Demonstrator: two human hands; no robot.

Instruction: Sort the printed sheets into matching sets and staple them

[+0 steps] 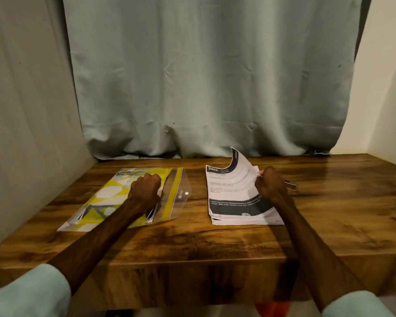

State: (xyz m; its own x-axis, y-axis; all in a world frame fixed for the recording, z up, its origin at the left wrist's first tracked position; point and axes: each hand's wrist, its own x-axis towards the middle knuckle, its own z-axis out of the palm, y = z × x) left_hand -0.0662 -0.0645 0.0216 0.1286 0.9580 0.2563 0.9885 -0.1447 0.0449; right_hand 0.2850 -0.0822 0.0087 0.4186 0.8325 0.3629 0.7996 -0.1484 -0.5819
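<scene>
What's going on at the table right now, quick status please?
Left hand fisted, resting on the yellow folder. Right hand lifting the top sheet off the printed stack. Small metal object behind right hand, maybe the stapler. Nothing in the way.

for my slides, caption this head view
Right hand peels the top sheet off a paper stack; left fist rests on a folder.

A wooden table (192,243) stood before a pale curtain (204,76), with a clear plastic folder (176,202) holding yellow-patterned sheets on the left and a stack of printed sheets (236,202) on the right. The left hand (145,186), closed in a fist, rested on the folder. The right hand (271,183) pinched the right edge of the top sheet (240,165), which curled upward off the stack, and a small metal object (292,185), too blurred to identify, lay just beside that hand.
</scene>
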